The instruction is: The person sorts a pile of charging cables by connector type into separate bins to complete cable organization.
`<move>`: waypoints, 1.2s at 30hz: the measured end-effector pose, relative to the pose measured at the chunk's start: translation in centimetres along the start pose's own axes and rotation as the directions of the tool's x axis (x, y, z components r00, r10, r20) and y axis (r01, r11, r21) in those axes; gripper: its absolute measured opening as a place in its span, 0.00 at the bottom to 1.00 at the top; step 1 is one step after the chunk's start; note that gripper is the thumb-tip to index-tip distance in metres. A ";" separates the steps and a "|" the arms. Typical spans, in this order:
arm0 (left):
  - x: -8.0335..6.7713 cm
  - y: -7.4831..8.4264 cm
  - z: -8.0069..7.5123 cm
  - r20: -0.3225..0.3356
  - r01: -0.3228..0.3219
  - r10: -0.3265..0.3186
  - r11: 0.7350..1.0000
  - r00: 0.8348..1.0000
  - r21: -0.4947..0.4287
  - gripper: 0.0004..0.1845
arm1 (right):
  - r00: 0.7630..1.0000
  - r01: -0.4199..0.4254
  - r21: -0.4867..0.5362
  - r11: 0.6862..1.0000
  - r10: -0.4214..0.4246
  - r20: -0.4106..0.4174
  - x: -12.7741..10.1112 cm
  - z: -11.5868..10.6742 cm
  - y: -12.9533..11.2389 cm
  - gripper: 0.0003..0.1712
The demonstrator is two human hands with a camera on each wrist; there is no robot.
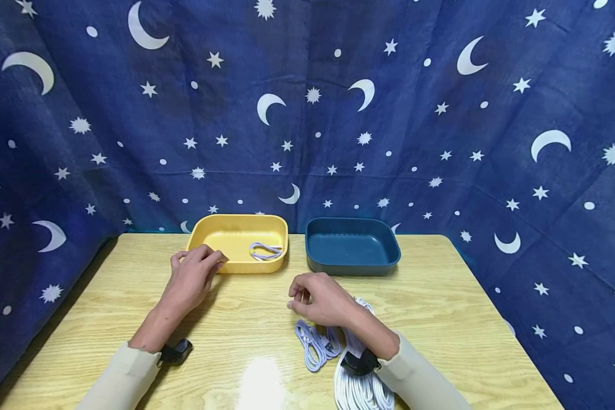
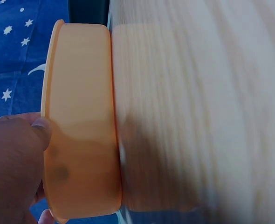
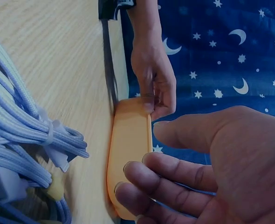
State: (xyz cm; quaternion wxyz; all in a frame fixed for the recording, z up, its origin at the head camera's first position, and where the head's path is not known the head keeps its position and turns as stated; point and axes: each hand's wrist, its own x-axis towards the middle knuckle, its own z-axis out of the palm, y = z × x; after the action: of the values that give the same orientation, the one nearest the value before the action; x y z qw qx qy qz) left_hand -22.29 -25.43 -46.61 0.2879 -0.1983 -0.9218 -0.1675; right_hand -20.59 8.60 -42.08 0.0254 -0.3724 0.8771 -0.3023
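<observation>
My left hand (image 1: pixel 188 280) grips the rim of a yellow bin (image 1: pixel 256 267) at its near left corner. In the left wrist view the thumb lies over the outside of the bin's wall (image 2: pixel 81 93). A coiled lavender cable (image 1: pixel 270 249) lies inside, at the bin's right end. My right hand (image 1: pixel 324 299) hovers over the table, fingers loosely bent, holding nothing. Beneath and beside it lie coiled lavender cables (image 1: pixel 312 345) and a larger bundle of white cable (image 1: pixel 364 393), partly hidden by the right forearm. The right wrist view shows tied cable coils (image 3: pixel 16 102) close up.
A dark blue bin (image 1: pixel 353 269) stands to the right of the yellow one at the back of the wooden table (image 1: pixel 236 330). Behind both hangs a blue curtain (image 1: pixel 307 114) with moons and stars. Black wrist cameras sit on both wrists.
</observation>
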 end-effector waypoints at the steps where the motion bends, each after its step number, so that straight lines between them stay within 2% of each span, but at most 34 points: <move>1: 0.0 0.0 0.0 -0.003 0.002 -0.002 1.000 1.000 0.000 0.08 | 1.000 0.000 -0.002 1.000 0.000 0.000 -0.1 0.0 0.0 0.04; 12: -0.1 -0.1 0.0 -0.011 -0.007 0.007 1.000 1.000 -0.004 0.07 | 0.999 -0.016 -0.015 1.000 0.017 0.037 -1.5 0.4 0.0 0.05; 25: -0.1 -0.2 0.0 -0.020 -0.012 0.012 1.000 1.000 -0.005 0.08 | 0.990 -0.109 -0.049 0.993 0.113 0.083 -2.8 0.7 -0.5 0.09; 36: -0.1 -0.2 -0.1 -0.013 -0.005 0.005 1.000 1.000 -0.007 0.08 | 0.985 -0.120 -0.222 0.968 0.144 0.093 -4.4 1.1 -1.4 0.14</move>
State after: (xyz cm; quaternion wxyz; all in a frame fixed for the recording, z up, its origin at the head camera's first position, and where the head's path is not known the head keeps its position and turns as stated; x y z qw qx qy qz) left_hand -22.24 -25.64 -46.67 0.2935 -0.2006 -0.9189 -0.1712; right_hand -16.18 10.23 -42.95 0.0525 -0.3295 0.9249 -0.1824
